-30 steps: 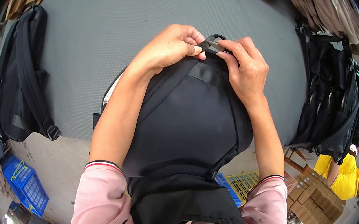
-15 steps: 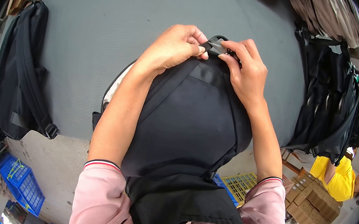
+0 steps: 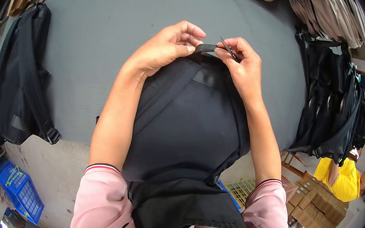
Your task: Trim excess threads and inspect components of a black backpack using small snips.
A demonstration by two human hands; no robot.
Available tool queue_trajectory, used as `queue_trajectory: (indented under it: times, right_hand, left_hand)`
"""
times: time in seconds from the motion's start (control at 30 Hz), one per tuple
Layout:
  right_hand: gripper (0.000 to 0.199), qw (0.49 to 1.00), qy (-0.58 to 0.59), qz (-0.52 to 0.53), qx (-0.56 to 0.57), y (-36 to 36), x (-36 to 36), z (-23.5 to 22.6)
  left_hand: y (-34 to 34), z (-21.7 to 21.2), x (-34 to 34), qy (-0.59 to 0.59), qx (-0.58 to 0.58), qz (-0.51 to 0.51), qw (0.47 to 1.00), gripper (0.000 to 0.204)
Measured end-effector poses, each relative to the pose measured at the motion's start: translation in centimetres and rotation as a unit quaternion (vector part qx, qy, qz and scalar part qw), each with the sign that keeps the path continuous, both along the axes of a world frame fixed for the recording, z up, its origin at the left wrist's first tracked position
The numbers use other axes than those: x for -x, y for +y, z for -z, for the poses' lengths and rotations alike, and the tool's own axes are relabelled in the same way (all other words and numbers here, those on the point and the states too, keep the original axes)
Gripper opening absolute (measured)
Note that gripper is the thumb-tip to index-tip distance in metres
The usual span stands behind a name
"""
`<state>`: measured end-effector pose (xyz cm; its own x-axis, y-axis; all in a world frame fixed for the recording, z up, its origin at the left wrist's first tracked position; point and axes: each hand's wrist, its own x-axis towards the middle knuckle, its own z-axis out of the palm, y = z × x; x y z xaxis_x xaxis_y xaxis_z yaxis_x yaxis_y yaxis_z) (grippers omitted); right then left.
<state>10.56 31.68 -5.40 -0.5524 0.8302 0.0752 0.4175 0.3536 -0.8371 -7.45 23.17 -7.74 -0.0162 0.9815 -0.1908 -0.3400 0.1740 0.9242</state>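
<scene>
1. A black backpack (image 3: 185,128) is laid on the grey table (image 3: 111,29); its near end hangs over the table's near edge, down to the person's lap.
2. A short black strap (image 3: 205,48) is seen at the far top of the backpack; it is pinched at one end by the left hand (image 3: 165,49), with the thumb and fingers closed on it.
3. The other end of the strap is met by the right hand (image 3: 242,66), just right of the left hand; a small thin dark tool (image 3: 228,48) is gripped in the fingers of that hand, and its tip is pointed at the strap; what kind of tool it is cannot be told.
4. Both forearms are laid along the backpack, one on each side; pink sleeves (image 3: 100,199) are seen at its near end.
5. A second black bag (image 3: 22,77) is laid to the left of the backpack, well apart, on the table's left edge.
6. A stack of more black bags (image 3: 336,109) is piled to the right of the backpack, at the table's right side.
7. A blue crate (image 3: 23,190) is seen on the floor, to the near left of the backpack; brown boxes (image 3: 320,206) and a person in a yellow shirt (image 3: 341,179) are seen to its near right.
</scene>
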Motion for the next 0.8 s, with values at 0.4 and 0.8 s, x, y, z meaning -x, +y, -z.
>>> queue_trajectory:
  times: [0.4,0.8]
  right_hand:
    - [0.033,0.981,-0.099,0.013,-0.168,-3.3,-0.4,-1.6]
    - [0.029,0.964,-0.057,0.072,-0.248,-3.6,-1.8,-3.3]
  left_hand:
    - [0.0,0.2,-0.4,0.030,-0.003,-0.019,0.999,0.035]
    - [-0.8,1.8,1.7,0.028,-0.036,-0.336,0.941,0.029]
